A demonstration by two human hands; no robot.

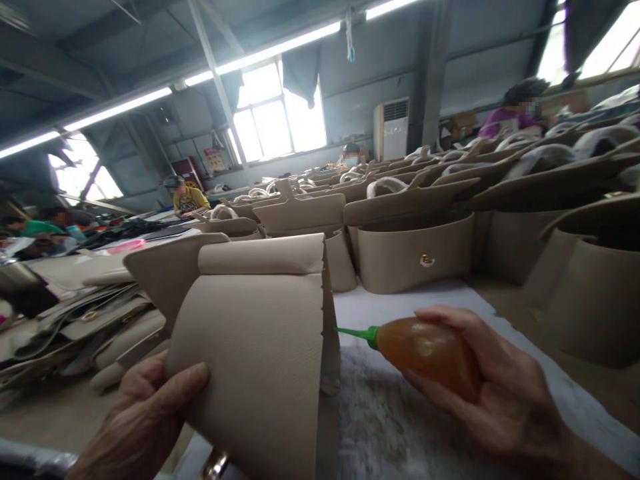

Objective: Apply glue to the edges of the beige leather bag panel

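My left hand grips the lower edge of a curved beige leather bag body, with the thumb lying on its outer face. The leather stands upright, with a folded flap along its top and a finely notched edge on the right. My right hand is shut around a squeeze bottle of amber liquid. Its green nozzle points left toward the leather and stops a little short of it.
A white, stained sheet covers the bench under my hands. Rows of beige leather bags stand beyond it, one with a gold clasp. Flat leather pieces are stacked at left. Co-workers sit further back.
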